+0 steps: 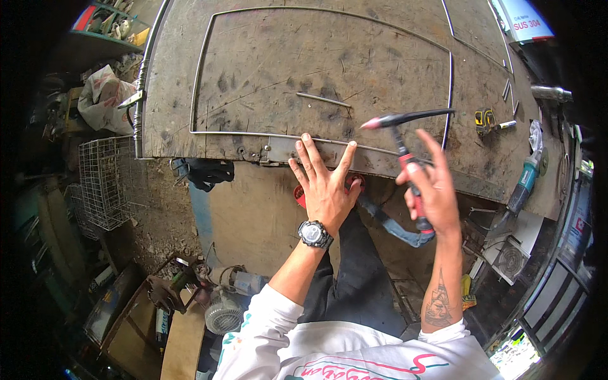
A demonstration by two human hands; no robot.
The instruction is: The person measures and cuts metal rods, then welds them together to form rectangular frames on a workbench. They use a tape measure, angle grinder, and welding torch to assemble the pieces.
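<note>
A bent metal rod frame (450,88), roughly rectangular, lies on the wooden workbench (266,69). My left hand (329,190) has its fingers spread, with the fingertips pressing down on the frame's near side by the bench edge. A small metal plate (278,151) sits under that side, partly behind my fingers. In my right hand (434,193) is a TIG welding torch (405,155), gripped by its red and black handle, its pink nozzle pointing left above the bench. The torch's cable, in a blue cloth sleeve (392,228), hangs below. Inside the frame rests a short rod (323,99).
On the bench's right are a tape measure (485,122), a white marker (507,125) and a teal angle grinder (524,180). Several rod pieces (506,88) lie beyond them. A wire basket (101,180) stands left of the bench; a motor (225,311) sits below, near my left arm.
</note>
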